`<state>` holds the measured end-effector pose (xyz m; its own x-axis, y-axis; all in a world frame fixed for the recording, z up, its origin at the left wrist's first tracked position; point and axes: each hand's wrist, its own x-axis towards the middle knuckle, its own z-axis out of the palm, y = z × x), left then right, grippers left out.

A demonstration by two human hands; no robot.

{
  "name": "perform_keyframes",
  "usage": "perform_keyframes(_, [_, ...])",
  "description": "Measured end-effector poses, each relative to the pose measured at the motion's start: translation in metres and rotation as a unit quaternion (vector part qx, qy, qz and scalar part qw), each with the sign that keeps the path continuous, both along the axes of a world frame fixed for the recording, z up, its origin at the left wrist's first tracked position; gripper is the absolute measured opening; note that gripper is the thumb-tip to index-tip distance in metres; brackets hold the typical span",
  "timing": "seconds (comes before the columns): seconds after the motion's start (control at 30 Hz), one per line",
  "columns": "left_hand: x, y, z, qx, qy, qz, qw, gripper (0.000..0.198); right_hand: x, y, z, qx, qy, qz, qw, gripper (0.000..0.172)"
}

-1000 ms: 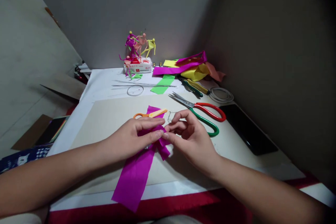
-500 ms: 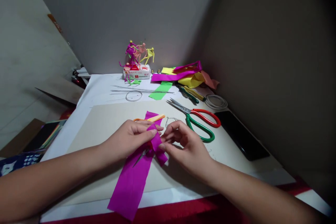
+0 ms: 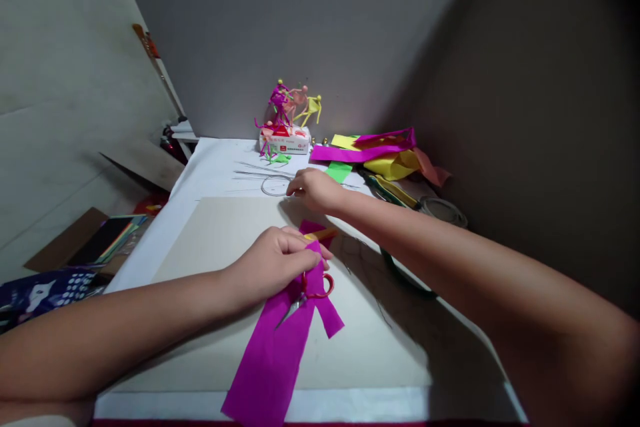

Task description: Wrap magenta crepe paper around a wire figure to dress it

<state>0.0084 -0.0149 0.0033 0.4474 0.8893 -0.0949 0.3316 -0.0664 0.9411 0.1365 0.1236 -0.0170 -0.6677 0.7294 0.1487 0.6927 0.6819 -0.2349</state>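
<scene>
"One wide purple strip (image 3: 273,363), where?"

"On the board (image 3: 210,233), near side. L hand (image 3: 277,263) abv, thumb & fingers pinching a narrow purple strip (image 3: 315,267) nxt to small scissors (image 3: 299,301)."

"R hand (image 3: 315,190)?"

"Far side, by wire ring (image 3: 276,195), fingers part curled; can't tell if it's got hold."

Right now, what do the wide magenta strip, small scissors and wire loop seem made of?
Wide magenta strip: probably crepe paper, possibly thin cloth; matte, showing no shine. Small scissors: blades likely metal, grey with a glint; handles perhaps plastic or coated, smooth red. Wire loop: likely metal, thin and grey; too small to judge its finish.
</scene>
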Motion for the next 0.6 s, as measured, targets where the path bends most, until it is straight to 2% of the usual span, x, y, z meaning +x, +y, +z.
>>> perform_keyframes(0.1, [-0.002,0.002,0.001,0.009,-0.008,-0.002,1.000,0.026,-0.022,0.026,-0.018,0.004,-0.048,0.007,0.999,0.030])
perform_keyframes(0.27, [-0.005,0.004,-0.001,0.039,0.002,-0.004,0.999,0.034,-0.033,0.041,-0.027,-0.013,-0.064,0.000,0.998,0.031])
perform_keyframes(0.47, [-0.006,0.005,0.001,0.040,0.006,-0.010,0.999,0.034,-0.036,0.049,-0.018,-0.101,0.042,-0.011,0.994,0.031])
perform_keyframes(0.6, [-0.008,0.008,0.007,0.035,0.002,0.030,0.999,0.029,-0.026,0.045,-0.003,-0.195,0.174,-0.042,0.964,0.032])
